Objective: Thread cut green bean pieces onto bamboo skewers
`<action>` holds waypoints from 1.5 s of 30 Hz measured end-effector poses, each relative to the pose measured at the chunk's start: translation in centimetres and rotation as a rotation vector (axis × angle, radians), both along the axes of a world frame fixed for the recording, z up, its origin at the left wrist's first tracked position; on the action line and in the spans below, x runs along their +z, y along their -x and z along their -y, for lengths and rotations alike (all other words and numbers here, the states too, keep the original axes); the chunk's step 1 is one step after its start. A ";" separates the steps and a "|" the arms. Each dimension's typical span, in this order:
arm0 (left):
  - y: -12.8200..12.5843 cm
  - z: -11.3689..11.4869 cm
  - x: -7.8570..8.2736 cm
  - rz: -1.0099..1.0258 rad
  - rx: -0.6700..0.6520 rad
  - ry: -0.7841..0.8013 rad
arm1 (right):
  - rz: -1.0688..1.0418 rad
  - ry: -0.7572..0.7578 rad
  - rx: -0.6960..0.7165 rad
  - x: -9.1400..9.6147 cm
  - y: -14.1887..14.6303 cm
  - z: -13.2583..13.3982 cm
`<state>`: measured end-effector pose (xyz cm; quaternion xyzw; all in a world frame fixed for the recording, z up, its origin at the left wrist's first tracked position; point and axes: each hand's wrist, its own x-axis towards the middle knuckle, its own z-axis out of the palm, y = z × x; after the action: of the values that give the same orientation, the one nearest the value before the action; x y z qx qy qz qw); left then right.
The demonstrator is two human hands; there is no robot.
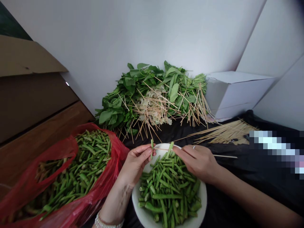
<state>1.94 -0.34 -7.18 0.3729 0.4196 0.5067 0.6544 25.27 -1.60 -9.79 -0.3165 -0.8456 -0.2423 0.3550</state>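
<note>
My left hand (pixel 136 163) pinches a short green bean piece (pixel 152 148) upright above a white bowl (pixel 142 213) filled with several cut green bean pieces (pixel 169 190). My right hand (pixel 198 161), a ring on one finger, grips a thin bamboo skewer (pixel 225 156) that lies level, its tip pointing at the bean piece in my left hand. Both hands hover over the bowl's far rim, fingertips close together.
A red plastic bag (pixel 90 202) full of green bean pieces sits at the left. Skewered leafy greens (pixel 152 91) are piled against the white wall. Loose skewers (pixel 225 131) lie on the black cloth (pixel 249 177). A white box (pixel 235 91) stands at back right, cardboard (pixel 28 57) at left.
</note>
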 end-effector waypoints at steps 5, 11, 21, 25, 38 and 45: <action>0.0 0.0 -0.3 0.007 -0.035 -0.003 | -0.019 0.027 0.020 -0.1 0.3 0.1; -0.2 0.1 -0.3 -0.001 -0.029 0.016 | -0.050 0.035 0.039 -0.2 0.5 0.3; -0.5 0.4 -0.5 -0.114 -0.058 -0.071 | -0.018 0.039 0.033 -0.4 0.8 0.6; -0.5 0.6 -0.6 -0.213 -0.170 -0.110 | 0.012 0.032 0.040 -0.4 1.0 0.8; 0.2 0.3 -1.3 -1.785 -0.279 -0.827 | -0.009 0.085 -0.076 -0.2 -0.2 -0.4; -0.7 0.4 -0.8 -1.890 -0.415 -0.819 | -0.013 0.106 -0.062 -0.5 0.1 -0.4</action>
<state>2.66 -0.76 -8.01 0.8741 0.4839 -0.0094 -0.0417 25.12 -1.23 -10.27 -0.3625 -0.8447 -0.2060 0.3357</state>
